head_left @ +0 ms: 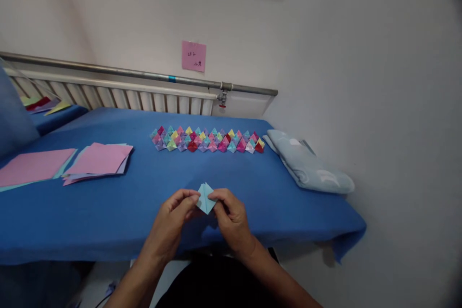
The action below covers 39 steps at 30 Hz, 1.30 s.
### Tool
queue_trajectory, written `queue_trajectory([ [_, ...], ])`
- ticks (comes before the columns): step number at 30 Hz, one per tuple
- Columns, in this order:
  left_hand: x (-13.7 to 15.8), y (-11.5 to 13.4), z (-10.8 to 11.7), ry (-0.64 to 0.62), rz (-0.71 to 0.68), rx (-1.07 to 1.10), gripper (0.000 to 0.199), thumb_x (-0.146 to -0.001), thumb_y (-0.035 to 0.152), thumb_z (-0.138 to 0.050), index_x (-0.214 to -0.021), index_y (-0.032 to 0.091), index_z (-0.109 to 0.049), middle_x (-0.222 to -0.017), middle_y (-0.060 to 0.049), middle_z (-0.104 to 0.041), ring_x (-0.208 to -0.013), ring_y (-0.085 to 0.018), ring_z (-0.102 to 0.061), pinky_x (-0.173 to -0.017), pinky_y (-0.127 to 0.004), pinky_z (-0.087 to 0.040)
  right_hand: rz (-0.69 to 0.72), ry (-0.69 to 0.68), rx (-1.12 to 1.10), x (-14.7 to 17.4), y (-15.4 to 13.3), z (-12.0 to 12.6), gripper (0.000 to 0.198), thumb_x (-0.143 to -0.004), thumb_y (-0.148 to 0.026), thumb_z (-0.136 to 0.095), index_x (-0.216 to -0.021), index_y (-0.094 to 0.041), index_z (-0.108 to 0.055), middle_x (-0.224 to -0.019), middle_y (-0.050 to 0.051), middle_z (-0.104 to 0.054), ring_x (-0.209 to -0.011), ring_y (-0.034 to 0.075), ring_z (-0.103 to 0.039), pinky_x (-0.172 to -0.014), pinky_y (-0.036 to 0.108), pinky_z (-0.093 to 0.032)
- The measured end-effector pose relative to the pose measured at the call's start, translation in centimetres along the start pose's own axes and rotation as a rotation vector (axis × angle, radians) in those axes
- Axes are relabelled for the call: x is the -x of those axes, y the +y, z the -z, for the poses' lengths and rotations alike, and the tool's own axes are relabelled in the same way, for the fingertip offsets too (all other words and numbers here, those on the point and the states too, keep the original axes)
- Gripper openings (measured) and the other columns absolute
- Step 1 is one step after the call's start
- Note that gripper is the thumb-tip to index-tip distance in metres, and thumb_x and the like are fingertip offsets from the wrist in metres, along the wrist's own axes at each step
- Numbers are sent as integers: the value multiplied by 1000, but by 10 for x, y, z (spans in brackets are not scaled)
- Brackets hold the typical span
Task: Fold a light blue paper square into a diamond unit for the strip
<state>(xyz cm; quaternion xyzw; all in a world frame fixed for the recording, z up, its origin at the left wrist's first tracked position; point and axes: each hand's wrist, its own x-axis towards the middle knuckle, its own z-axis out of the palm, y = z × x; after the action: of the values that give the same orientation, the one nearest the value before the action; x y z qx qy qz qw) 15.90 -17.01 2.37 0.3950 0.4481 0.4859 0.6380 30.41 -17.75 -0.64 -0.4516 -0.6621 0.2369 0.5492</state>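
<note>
Head view shows a small light-blue folded paper (pixel 207 199) held up between the person's two hands, above the near part of the desk (pixel 144 207), one corner pointing up and another down, a crease line running along its middle. The left hand (pixel 175 214) pinches its left corner between thumb and fingers; the right hand (pixel 233 219) grips the right side, its index finger lying on the front face and the thumb just below. How the remaining fingers sit behind the paper cannot be told. Beyond the hands, rows of small folded paper pieces (pixel 207 140) in pink, red, yellow, purple and blue form a long band across the blue cloth. To the left lies a stack of sheets (pixel 99 159), pink on top, and beside it at the edge of view a wide pink sheet (pixel 34 167) over a light-blue one. A folded pale-blue blanket (pixel 306 161) rests at the right end, near the wall (pixel 342 57). Behind the desk stand a white radiator (pixel 144 101) and a metal pipe (pixel 126 73), with a pink note (pixel 194 56) stuck above them.
</note>
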Motion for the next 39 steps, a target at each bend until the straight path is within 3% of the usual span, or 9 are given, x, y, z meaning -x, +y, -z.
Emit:
queue_trajectory([
  [4, 2, 0, 1, 69, -35, -96, 35, -55, 38, -76, -76, 17, -57, -61, 6, -57, -57, -9, -53, -57, -21, -45, 59, -56, 1, 1, -10, 4, 23, -82, -11, -44, -85, -23, -63, -90, 4, -63, -89, 17, -60, -80, 31, -47],
  [7, 3, 0, 3, 83, -59, -115, 36, -53, 37, -75, -76, 18, -54, -61, 6, -57, -55, -9, -52, -53, -20, -43, 13, -114, -66, 1, -16, 6, 18, -76, -11, -50, -82, -22, -63, -93, 4, -63, -89, 17, -60, -79, 29, -47],
  [12, 9, -1, 5, 44, -163, -194, 33, -60, 37, -71, -82, 19, -54, -69, 4, -61, -61, -11, -57, -55, -22, -46, -297, -38, -297, -5, -21, 4, 14, -75, -27, -62, -87, -22, -58, -87, 2, -65, -80, 16, -60, -73, 27, -48],
  [16, 16, -1, 4, -18, -191, -245, 33, -64, 36, -69, -88, 20, -54, -80, 0, -66, -73, -16, -63, -63, -26, -50, -484, -227, -371, -9, -25, 6, 22, -70, -30, -69, -89, -20, -64, -80, -1, -64, -75, 14, -59, -71, 26, -47],
  [18, 18, -1, 4, -53, -182, -266, 32, -65, 36, -68, -89, 20, -54, -83, -2, -68, -78, -17, -65, -67, -28, -51, -484, -276, -383, -9, -26, 8, 19, -70, -30, -69, -87, -21, -69, -81, -1, -64, -77, 14, -59, -74, 26, -47],
  [24, 17, -5, 9, -82, -172, -319, 32, -68, 34, -67, -93, 20, -55, -89, -4, -68, -83, -19, -64, -71, -31, -51, -393, -181, -291, -9, -31, 12, 8, -73, -28, -66, -75, -22, -72, -75, -2, -61, -72, 13, -56, -69, 24, -45],
  [30, 15, -8, 7, -91, -69, -275, 36, -60, 35, -70, -91, 19, -58, -75, 0, -64, -70, -15, -61, -65, -28, -48, -398, -87, -254, -9, -31, 10, 13, -74, -31, -65, -66, -20, -66, -68, -2, -60, -67, 13, -54, -68, 25, -44],
  [34, 16, -11, 8, -196, 32, -298, 20, -68, 38, -63, -71, 19, -62, -64, 0, -61, -63, -14, -57, -64, -27, -46, -460, -37, -282, -9, -26, 6, 15, -74, -33, -65, -68, -20, -65, -66, -3, -59, -64, 12, -52, -64, 24, -42],
  [39, 16, -16, 12, -176, 20, -328, 23, -70, 39, -61, -59, 20, -56, -58, 1, -59, -59, -13, -55, -62, -26, -44, -492, -11, -282, -9, -20, 3, 17, -73, -36, -66, -68, -19, -65, -63, -4, -56, -62, 11, -48, -62, 23, -39],
])
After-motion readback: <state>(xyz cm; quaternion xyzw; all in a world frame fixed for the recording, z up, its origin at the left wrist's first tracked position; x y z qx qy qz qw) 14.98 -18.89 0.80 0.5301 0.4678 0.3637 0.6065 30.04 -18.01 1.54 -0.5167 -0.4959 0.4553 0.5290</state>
